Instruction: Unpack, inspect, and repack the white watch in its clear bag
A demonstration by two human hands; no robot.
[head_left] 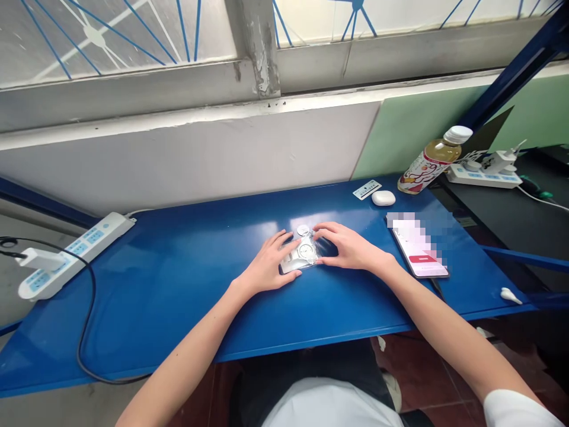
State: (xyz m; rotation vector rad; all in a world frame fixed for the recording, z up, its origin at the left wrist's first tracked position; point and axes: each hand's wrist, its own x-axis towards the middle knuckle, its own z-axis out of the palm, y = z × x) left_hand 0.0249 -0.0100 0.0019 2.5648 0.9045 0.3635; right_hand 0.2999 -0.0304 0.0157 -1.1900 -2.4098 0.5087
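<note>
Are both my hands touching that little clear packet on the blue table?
Touching. The head view shows the left hand fingertips on the clear packet from its left, and the right hand fingers on its right edge.

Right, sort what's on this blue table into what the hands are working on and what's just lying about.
In hand:
- clear packet with round parts inside, pressed flat on the blue table by the left hand and right hand

Lying about:
- phone
- white earbud case
- small label card
- drink bottle
- power strip
- small white earbud
</note>
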